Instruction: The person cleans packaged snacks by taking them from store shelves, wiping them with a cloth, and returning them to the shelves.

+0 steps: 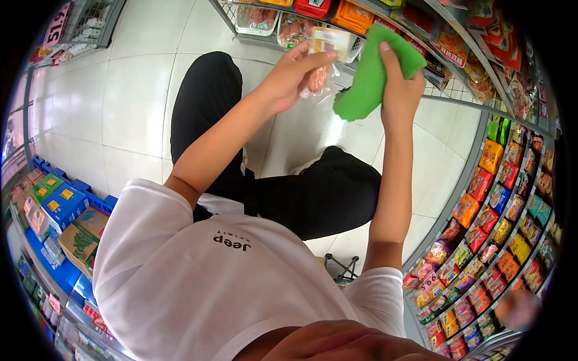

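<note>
Pinches a clear plastic packet of pinkish food with a pale label (pixel 318 79) in the fingers of the left hand (pixel 289 78), just left of a fuzzy green cloth (pixel 363 84) gripped in the right hand (pixel 400 93). Seems at a wiping step; calls next for cloth against packet, both grips firm.

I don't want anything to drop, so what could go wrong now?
The clear packet might slip, since only the left hand holds it. The green cloth droops from the right hand, so its loose end could brush the goods on the shelf, which look close.
</note>
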`<move>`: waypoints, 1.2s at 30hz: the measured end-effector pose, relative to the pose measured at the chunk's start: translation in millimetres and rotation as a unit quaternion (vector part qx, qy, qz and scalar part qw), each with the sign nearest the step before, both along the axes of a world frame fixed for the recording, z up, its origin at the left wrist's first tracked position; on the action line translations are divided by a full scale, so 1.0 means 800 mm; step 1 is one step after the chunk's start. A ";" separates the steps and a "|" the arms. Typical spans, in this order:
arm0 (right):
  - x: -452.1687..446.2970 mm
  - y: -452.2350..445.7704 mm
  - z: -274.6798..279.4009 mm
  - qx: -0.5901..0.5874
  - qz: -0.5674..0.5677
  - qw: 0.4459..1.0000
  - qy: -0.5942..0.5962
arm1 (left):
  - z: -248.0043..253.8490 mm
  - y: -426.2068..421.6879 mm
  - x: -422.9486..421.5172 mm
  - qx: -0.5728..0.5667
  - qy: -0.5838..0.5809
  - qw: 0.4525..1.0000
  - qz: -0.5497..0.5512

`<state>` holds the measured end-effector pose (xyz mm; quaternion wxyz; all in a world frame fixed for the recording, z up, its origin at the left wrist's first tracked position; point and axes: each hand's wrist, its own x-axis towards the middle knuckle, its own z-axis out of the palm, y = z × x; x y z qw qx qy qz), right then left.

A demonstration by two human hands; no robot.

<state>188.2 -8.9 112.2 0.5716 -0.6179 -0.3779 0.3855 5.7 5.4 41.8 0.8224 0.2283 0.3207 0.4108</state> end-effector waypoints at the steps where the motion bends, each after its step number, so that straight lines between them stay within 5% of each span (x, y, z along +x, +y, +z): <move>1: 0.003 0.001 0.002 -0.006 -0.018 1.000 -0.014 | -0.003 0.002 -0.001 -0.035 -0.024 0.999 0.014; 4: 0.011 0.001 0.002 0.011 -0.017 0.997 -0.074 | -0.022 0.005 -0.002 -0.084 -0.134 0.987 0.007; 8: 0.024 0.004 -0.011 0.058 0.065 0.945 -0.315 | -0.001 -0.002 0.003 -0.059 -0.161 0.985 0.032; 12: 0.030 0.007 -0.020 0.143 0.155 0.896 -0.390 | -0.001 -0.004 -0.001 -0.030 -0.129 0.991 -0.023; 19: 0.005 0.002 -0.024 0.162 0.226 0.865 -0.419 | 0.017 -0.015 0.002 -0.019 -0.102 0.993 -0.060; 22: 0.009 0.003 -0.027 0.152 0.181 0.865 -0.441 | 0.050 -0.027 0.016 -0.121 -0.010 0.991 -0.051; 25: 0.001 0.001 -0.019 0.139 0.214 0.877 -0.406 | 0.006 -0.022 0.013 -0.016 -0.099 0.988 -0.121; 30: 0.008 0.004 -0.026 0.098 0.154 0.882 -0.434 | -0.012 -0.025 0.013 -0.061 -0.119 0.984 -0.122; 36: -0.001 -0.004 -0.016 0.133 0.237 0.876 -0.399 | 0.001 -0.014 0.011 -0.117 -0.197 0.969 -0.096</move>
